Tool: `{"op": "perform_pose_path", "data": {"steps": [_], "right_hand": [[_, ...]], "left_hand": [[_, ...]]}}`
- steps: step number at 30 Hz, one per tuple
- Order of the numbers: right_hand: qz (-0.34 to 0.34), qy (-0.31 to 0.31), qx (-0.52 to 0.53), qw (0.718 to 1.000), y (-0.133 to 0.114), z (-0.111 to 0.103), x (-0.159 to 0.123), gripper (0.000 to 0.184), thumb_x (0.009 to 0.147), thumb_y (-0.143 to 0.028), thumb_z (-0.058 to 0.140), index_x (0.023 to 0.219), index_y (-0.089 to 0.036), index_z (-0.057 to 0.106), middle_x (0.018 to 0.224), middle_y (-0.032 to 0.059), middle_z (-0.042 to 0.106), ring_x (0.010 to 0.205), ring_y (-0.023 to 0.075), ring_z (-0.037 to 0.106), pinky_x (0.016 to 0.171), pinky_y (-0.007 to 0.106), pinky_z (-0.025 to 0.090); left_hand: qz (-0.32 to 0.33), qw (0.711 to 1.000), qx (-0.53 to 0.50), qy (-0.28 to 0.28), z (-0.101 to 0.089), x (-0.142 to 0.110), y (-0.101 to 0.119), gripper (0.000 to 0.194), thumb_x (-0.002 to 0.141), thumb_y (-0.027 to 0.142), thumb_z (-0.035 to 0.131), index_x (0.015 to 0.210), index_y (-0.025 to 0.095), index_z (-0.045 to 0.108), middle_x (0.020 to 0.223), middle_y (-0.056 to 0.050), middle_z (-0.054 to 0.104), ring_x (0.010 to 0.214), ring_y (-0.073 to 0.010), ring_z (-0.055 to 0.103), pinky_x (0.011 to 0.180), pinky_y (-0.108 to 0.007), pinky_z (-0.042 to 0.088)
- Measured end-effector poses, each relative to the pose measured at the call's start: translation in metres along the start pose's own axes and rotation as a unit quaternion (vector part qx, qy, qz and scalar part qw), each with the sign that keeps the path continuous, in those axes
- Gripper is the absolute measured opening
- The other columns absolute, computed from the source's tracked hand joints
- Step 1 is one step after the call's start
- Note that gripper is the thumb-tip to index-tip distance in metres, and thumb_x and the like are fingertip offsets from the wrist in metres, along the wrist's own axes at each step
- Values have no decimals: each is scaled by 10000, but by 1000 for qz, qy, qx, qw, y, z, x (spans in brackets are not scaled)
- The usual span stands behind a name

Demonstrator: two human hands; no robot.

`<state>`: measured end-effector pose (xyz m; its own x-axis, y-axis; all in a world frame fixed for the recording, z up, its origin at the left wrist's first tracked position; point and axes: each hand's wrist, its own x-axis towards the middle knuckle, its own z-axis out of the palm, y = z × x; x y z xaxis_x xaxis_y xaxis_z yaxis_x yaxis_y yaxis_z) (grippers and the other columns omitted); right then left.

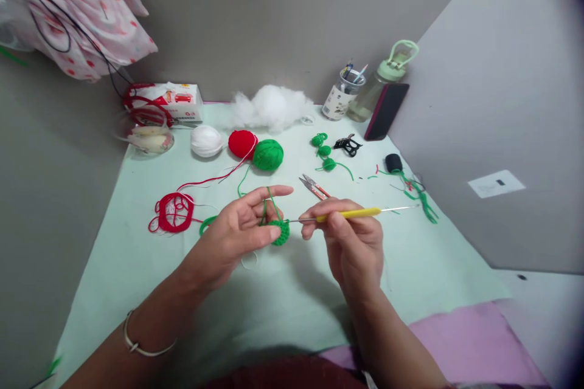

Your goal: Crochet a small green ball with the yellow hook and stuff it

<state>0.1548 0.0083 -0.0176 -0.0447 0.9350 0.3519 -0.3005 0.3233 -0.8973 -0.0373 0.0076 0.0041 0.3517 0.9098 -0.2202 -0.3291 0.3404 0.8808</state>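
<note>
Between the thumb and fingers of my left hand (237,231) is a small round green crochet piece (280,233). Green yarn loops over the raised index finger of that hand. My right hand (351,240) grips a crochet hook (349,215) by its yellow handle, pen-fashion. The hook's metal tip meets the top edge of the crochet piece, and its other metal end points right. Just beyond the right hand lie thread snips (314,186), partly hidden by the fingers. A green yarn ball (268,155) sits behind my left hand, with a strand trailing toward it.
Red (243,144) and white yarn balls (206,141) stand at the back left, near a tangled red yarn coil (171,213). White stuffing (274,106), a pen cup (342,95), a bottle (376,88) and a phone (387,112) line the back. Small green crocheted balls (324,151) and a black claw clip (348,144) lie nearer.
</note>
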Motion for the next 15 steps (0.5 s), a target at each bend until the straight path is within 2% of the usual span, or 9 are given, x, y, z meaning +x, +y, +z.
{"op": "perform_pose_path", "data": {"steps": [3,6,8,12,15], "right_hand": [[7,-1,7,1000,-1,0,1,141,988,-262,713,969,-203,840,863,57,829,643,157,753,613,293,648],[10,5,-8,1000,-4,-2,1,134,983,-246,719,967,-207,846,867,54,823,654,150,746,629,290,637],[24,6,-9,1000,-5,-3,2,126,972,-270,737,951,-213,846,853,53,815,639,157,735,619,304,633],[62,0,20,998,0,-3,6,157,949,-361,769,901,-228,836,799,42,792,609,159,702,585,309,610],[44,-19,13,999,8,0,6,144,972,-365,744,955,-258,839,908,49,806,733,166,710,644,309,602]], "left_hand": [[27,996,79,25,2,-2,-1,537,791,175,746,1322,217,676,894,13,575,767,-124,554,688,-261,466],[70,976,184,94,4,-5,-2,561,753,103,720,1297,230,681,870,33,536,819,-130,565,801,-278,491],[79,970,204,102,5,-5,-3,572,765,95,713,1317,239,678,866,41,529,846,-130,574,873,-288,494],[54,992,108,37,3,-3,-8,636,842,166,746,1456,259,609,943,23,582,889,-135,612,867,-288,511],[42,999,33,4,-1,1,-15,655,885,203,764,1508,256,568,1005,1,639,946,-149,645,874,-290,516]]}}
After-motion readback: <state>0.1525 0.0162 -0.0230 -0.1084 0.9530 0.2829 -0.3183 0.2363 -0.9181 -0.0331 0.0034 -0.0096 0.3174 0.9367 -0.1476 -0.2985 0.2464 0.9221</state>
